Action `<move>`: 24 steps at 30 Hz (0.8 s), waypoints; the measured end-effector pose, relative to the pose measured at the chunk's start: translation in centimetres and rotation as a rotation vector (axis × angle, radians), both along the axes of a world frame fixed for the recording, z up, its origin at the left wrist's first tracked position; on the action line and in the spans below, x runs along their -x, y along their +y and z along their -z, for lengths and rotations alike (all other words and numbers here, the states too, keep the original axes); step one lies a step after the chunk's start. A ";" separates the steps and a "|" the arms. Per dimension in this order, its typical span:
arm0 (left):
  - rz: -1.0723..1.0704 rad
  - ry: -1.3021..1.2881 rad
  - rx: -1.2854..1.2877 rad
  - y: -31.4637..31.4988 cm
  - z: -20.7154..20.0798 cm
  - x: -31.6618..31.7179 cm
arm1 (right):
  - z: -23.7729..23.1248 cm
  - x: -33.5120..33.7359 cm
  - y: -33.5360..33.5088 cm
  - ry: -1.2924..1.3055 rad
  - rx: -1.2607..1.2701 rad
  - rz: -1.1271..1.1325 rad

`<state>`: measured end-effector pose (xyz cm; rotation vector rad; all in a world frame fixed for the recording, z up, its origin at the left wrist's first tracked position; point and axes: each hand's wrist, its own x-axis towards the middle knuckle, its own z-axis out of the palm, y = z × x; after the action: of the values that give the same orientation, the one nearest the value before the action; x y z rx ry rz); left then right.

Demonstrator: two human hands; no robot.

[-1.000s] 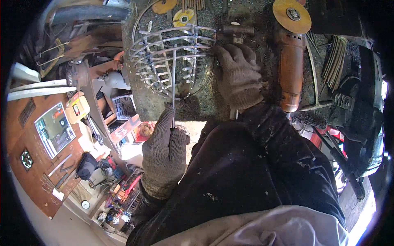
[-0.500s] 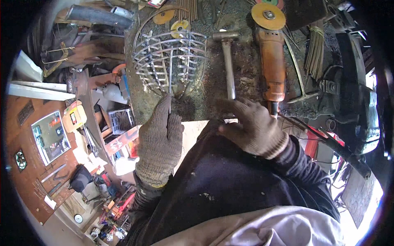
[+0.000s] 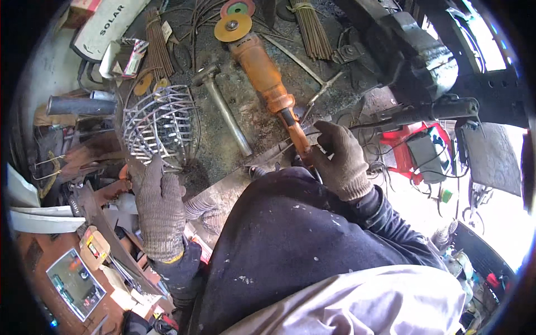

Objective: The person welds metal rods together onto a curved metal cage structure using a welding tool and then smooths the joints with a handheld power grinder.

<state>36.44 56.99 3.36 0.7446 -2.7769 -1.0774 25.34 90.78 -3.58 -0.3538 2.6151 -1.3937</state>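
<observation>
My left hand (image 3: 161, 215), in a grey-brown knitted glove, stretches its fingers toward the near edge of a curved cage (image 3: 159, 125) of thin metal bars. Its fingertips reach that edge; whether they press on the bars is unclear. My right hand (image 3: 341, 162), gloved alike, has thumb and fingers apart beside the tail of an orange angle grinder (image 3: 265, 78). The thumb comes close to the tail; contact cannot be made out. The grinder lies on the bench with its yellow disc (image 3: 233, 27) at the far end. Between cage and grinder lies a metal hammer (image 3: 226, 114).
The dark, gritty workbench (image 3: 215, 159) bears a T-shaped metal bar (image 3: 304, 67), bundled rods (image 3: 309, 33) and more rods (image 3: 158, 44). A cable (image 3: 373, 124) runs off to the right. Beyond the bench's right edge stands a red-framed machine (image 3: 402, 153). A pipe (image 3: 78, 106) lies at left.
The view has swung right, so the bench items sit further left. My right hand has gone from near the hammer's handle end to the grinder's tail. My left hand stays by the cage.
</observation>
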 end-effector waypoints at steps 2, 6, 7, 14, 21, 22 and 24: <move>0.072 -0.054 0.203 -0.3 -0.3 0.0 | 0.9 -0.8 0.2 -0.010 -0.169 0.083; 0.284 -0.102 0.417 -2.0 0.1 -0.6 | -1.3 -1.1 -0.8 -0.401 -0.368 -0.154; 0.347 -0.092 0.441 -2.1 0.2 -0.6 | -0.7 -1.2 -0.8 -0.400 -0.368 -0.149; -0.028 -0.059 -0.020 1.2 -1.4 0.9 | 1.3 -2.0 -1.7 -0.388 -0.254 -0.115; -0.083 -0.138 -0.029 -1.1 -1.4 0.1 | 0.2 1.3 -6.2 -0.334 -0.185 -0.183; 0.236 -0.013 0.422 -3.6 0.1 -1.0 | -0.5 1.2 -7.0 -0.338 -0.165 -0.154; 0.565 0.128 0.866 -4.3 1.0 -0.8 | -0.4 1.2 -7.8 -0.349 -0.153 -0.105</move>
<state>37.21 52.65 2.36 -0.2083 -2.9471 0.1347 24.16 82.96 -3.19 -0.2022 2.3609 -1.1005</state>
